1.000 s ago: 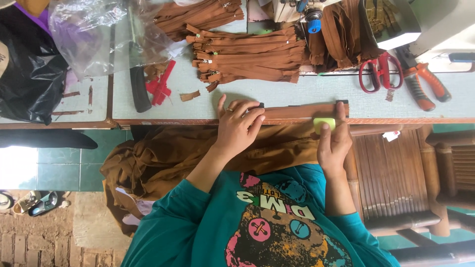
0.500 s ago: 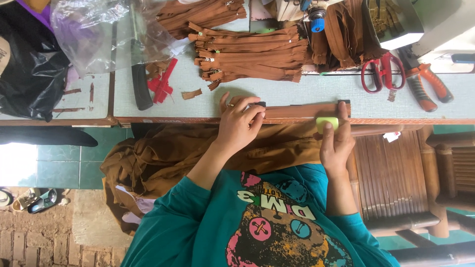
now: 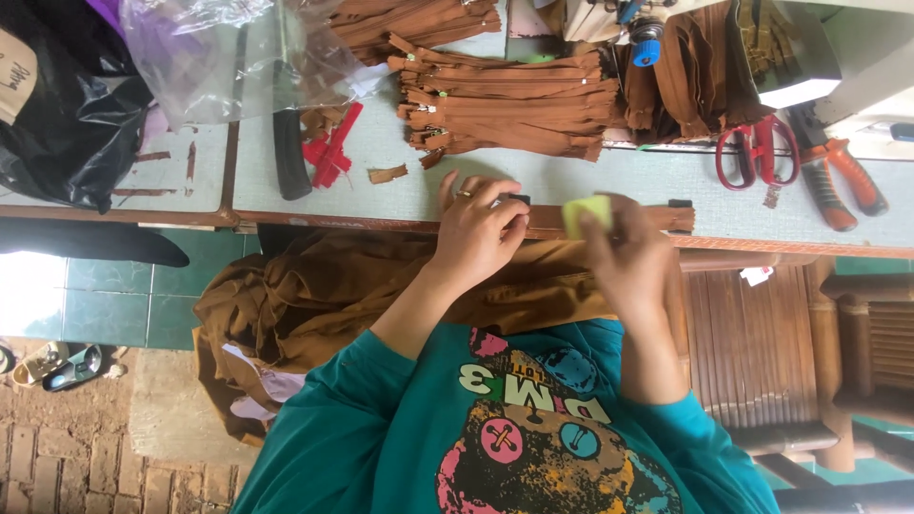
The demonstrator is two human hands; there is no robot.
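Nearest me, on my side of the brown strip (image 3: 652,219), a heap of brown cloth (image 3: 324,290) lies bunched in my lap, reaching up to the table's near edge; it looks soft and limp, so it would sag and slide if I tugged it.

The brown strip itself lies flat along the near edge of the table (image 3: 571,176); it looks thin, light and floppy, so I judge it needs pinning down flat rather than lifting by one end. My left hand (image 3: 471,233) rests on the strip's left part, fingers curled together, its grip closed on a small black piece (image 3: 515,200) that sits on the strip; that piece looks hard and tiny, best taken between thumb and fingertips. My right hand (image 3: 624,252), blurred, is just right of it over the strip; its grip pinches a yellow-green block (image 3: 585,213), which touches or nearly touches the strip, I cannot tell which; the block looks light and firm enough to hold by its sides.

Beyond the strip, towards the far side of the table, a stack of brown zippers (image 3: 514,114) lies well apart from my hands; left of the stack are some red scraps (image 3: 333,148). Beyond the strip's right end lie red-handled scissors (image 3: 757,152) and, beside them, orange-handled pliers (image 3: 838,181). Farthest, beyond and left of the strip, are a crumpled clear plastic bag (image 3: 209,48) and a black bag (image 3: 67,124).
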